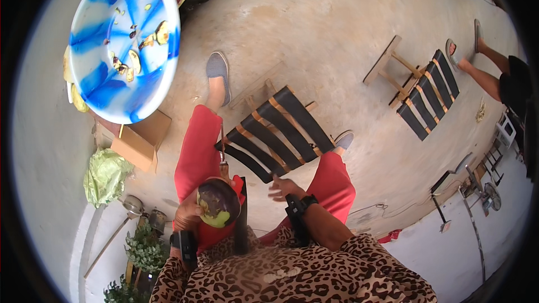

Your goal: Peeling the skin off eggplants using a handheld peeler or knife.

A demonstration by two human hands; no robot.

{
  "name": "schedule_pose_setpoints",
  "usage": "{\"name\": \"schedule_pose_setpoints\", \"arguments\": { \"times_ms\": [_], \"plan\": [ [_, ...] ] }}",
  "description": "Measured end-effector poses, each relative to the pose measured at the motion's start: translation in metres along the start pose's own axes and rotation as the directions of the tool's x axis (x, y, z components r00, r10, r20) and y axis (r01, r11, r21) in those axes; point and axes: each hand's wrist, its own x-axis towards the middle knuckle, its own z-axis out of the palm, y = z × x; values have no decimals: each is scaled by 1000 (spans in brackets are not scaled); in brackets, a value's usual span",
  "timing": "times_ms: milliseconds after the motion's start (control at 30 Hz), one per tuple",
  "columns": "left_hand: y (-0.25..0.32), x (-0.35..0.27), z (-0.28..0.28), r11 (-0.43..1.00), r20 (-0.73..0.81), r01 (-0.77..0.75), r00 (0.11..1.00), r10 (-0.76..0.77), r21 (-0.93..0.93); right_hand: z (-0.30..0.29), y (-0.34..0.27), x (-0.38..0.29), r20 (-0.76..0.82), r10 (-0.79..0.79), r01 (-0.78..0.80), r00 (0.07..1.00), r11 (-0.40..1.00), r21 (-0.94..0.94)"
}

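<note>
My left hand (pixel 188 215) is shut on a large round dark-purple eggplant (pixel 219 203) with a pale green patch on its lower side. Beyond the eggplant a wooden handle (pixel 224 171) with a thin, dark metal blade or shaft juts forward over my left thigh. Fingertips show near the handle's base, but the eggplant hides how it is held. Over the near end of a wooden folding stool (pixel 276 120) with black straps, my right hand (pixel 286 188) has its fingers apart and nothing in them. Whether it touches the stool is unclear.
At upper left stands a blue-and-white basin (pixel 90 57) containing several cut scraps. Below it are a cardboard box (pixel 134 151) and a green plastic bag (pixel 106 176). Another strapped stool (pixel 427 92) stands to the right, near a person's sandaled feet (pixel 452 52). Leafy plants (pixel 145 248) are at lower left.
</note>
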Motion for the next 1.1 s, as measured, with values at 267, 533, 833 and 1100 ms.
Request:
{"name": "schedule_pose_setpoints", "arguments": {
  "times_ms": [267,533,833,1100],
  "plan": [
    [64,-8,29,999,158,-23,987,18,28,110,-93,-66,302,-863,289,404,-192,-938],
    [101,-1,7,995,457,-17,888,60,-97,154,-206,-74,420,-706,-230,571,-628,-743],
    [87,-15,-3,890,321,-209,879,352,-404,138,-220,-53,384,-426,-99,819,-764,-638],
    [65,-19,0,783,62,-507,824,563,-361,145,-253,-66,233,-200,-31,952,-817,-575]
  ]
}}
